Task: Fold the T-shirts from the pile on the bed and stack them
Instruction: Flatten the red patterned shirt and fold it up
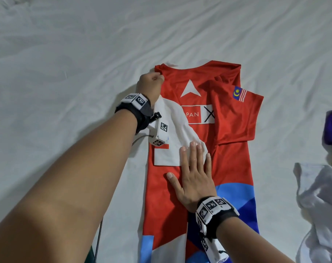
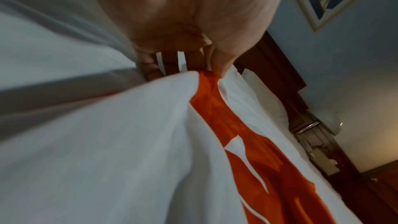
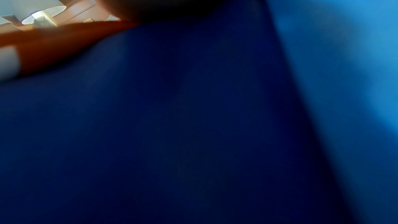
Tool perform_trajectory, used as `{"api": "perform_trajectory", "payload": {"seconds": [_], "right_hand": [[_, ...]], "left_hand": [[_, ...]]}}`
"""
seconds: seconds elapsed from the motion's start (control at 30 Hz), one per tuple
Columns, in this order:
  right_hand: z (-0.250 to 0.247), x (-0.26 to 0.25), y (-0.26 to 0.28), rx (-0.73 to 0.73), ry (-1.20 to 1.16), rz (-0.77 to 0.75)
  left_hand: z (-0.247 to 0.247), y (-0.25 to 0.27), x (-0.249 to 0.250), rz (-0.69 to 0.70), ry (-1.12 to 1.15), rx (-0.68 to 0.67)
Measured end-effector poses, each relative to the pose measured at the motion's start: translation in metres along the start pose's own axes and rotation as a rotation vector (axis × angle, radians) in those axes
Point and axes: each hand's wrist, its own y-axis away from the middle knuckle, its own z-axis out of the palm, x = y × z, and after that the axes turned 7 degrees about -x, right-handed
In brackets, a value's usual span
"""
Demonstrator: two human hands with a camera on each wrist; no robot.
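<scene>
A: Where's the shirt rn?

B: Red jersey lies flat on the bed, back up, collar at 12 o'clock, hem w/ blue and white panels at 6. Left side's folded in, white sleeve laid across the back.

A: Hands?

B: Left hand is at the jersey's 11 o'clock shoulder corner, fingers curled, pinching red fabric at the fold; the left wrist view confirms the pinch. Right hand is flat on the jersey's middle, fingers straight and close together, tips on the white sleeve's end, holding nothing, just pressing.

A: The other side?

B: Right red sleeve w/ the flag patch sticks out at 3 o'clock, partly bunched, not folded in yet, I'd say.

A: What could go wrong?

B: Fabric looks slick. If the left hand tugs the shoulder while the right lifts off, the white sleeve prob slides and the fold opens. Creases near the collar at 1 o'clock could get locked in if the next fold goes over them unsmoothed. Also loose clothes at 3–4 o'clock sit near; a wide swing of the right sleeve might snag them.
</scene>
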Motion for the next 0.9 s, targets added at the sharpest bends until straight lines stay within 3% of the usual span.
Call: {"api": "perform_trajectory", "payload": {"seconds": [0.13, 0.17, 0.27, 0.37, 0.47, 0.6, 0.77, 0.83, 0.9], "right_hand": [[0.000, -0.001, 0.000, 0.000, -0.015, 0.008], [-0.001, -0.001, 0.000, -0.008, -0.012, 0.010], [-0.002, -0.002, -0.001, -0.028, -0.009, 0.017], [-0.003, -0.002, -0.001, -0.033, -0.017, 0.014], [-0.005, -0.004, 0.001, -0.023, -0.024, 0.012], [-0.013, -0.004, 0.005, -0.038, -0.029, -0.001], [-0.031, -0.002, 0.019, -0.030, 0.007, -0.063], [-0.043, 0.006, 0.022, 0.038, -0.087, -0.099], [-0.056, 0.022, 0.022, 0.171, -0.207, -0.097]], "left_hand": [[-0.006, 0.062, -0.023, 0.012, -0.170, 0.206], [-0.006, 0.084, -0.033, -0.024, -0.230, 0.199], [0.003, 0.148, -0.060, -0.190, -0.413, 0.013], [0.017, 0.183, -0.078, -0.181, -0.568, -0.020], [0.027, 0.192, -0.085, -0.176, -0.727, -0.020], [0.022, 0.192, -0.085, -0.256, -0.625, -0.016], [0.016, 0.191, -0.084, -0.301, -0.652, -0.038], [0.018, 0.193, -0.076, -0.312, -0.597, 0.010], [0.024, 0.198, -0.062, -0.203, -0.649, 0.126]]}}
